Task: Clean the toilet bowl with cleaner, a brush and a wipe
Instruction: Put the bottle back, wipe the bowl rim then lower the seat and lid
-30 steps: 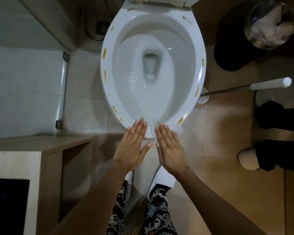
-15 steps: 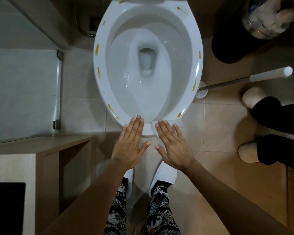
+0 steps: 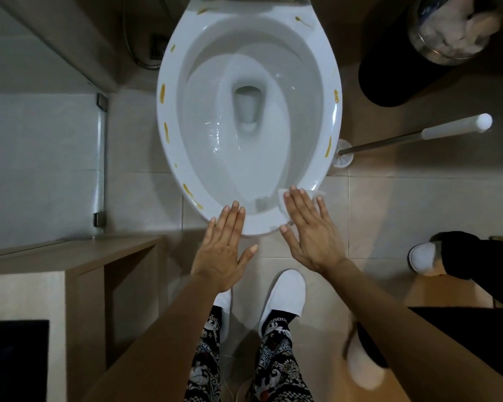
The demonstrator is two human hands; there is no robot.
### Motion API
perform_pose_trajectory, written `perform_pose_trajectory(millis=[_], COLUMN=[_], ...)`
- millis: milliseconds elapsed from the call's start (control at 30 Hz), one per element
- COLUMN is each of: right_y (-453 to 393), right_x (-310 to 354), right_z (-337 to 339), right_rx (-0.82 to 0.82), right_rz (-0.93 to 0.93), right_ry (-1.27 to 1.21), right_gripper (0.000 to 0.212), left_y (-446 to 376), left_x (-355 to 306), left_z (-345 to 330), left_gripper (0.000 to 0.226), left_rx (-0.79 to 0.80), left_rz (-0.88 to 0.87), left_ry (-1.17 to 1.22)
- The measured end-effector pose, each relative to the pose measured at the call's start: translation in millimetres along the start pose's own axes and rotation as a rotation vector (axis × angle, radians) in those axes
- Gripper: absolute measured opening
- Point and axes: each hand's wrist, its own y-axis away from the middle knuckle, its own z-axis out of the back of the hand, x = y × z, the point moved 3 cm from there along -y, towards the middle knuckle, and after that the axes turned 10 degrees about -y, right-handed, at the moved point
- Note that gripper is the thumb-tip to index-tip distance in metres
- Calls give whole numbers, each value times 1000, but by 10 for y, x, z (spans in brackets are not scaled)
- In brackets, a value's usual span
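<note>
Fingers (image 3: 295, 204) on the right hand (image 3: 311, 236) are straight and flat, pressing a small white paper wipe (image 3: 317, 194) down onto the front-right part of the glossy white ceramic toilet bowl's rim (image 3: 333, 117). Nothing is curled round it; the wipe is just pinned under the flat fingers, with a corner poking out past the fingertips and another bit showing near the thumb. The left hand (image 3: 224, 250) is flat too, fingers together, fingertips resting at the front-left of the rim and holding nothing.

So the wipe sits directly under the right fingers, and the rim curves away from them in both directions. What matters for the next stroke is where the yellow-brown smears lie: the nearest one on the right side (image 3: 328, 146) is just up the rim from the fingertips, further from the person, with another (image 3: 336, 95) beyond it. The left side has its own run of smears (image 3: 162, 92), closer to the empty left hand but well apart from the wipe. Best guess is the right hand slides the wipe forward along the rim's curve.

The white-handled toilet brush with a metal shaft (image 3: 453, 128) stands off to the right in its holder, beside the bowl, long axis pointing away from it, nearer the right hand. No cleaner bottle is clearly visible.
</note>
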Motion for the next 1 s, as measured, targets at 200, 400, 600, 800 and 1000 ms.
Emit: perform_pose_trajectory(millis=[200,400,600,800,1000], right_y=[241,137,-137,-107,-81], right_x=[342,149,-205,-114,-101], right_z=[-272,-132,142,15,-34], right_rx=[29,25,-30,-109,-212], right_rz=[53,101,32,-20,63], right_ry=[-120,-74,-1,-88,-59], right_gripper=[69,66,61,56,50], left_y=[0,3,8,-18,-405], left_x=[-6,8,1,-16,-233], left_z=[-13,-2,27,73,153], left_gripper=[74,76,73,65,58], left_rx=[3,13,-4,-65,-127], left_rz=[-1,-8,-17,-29,5], left_ry=[-1,-10,19,63,104])
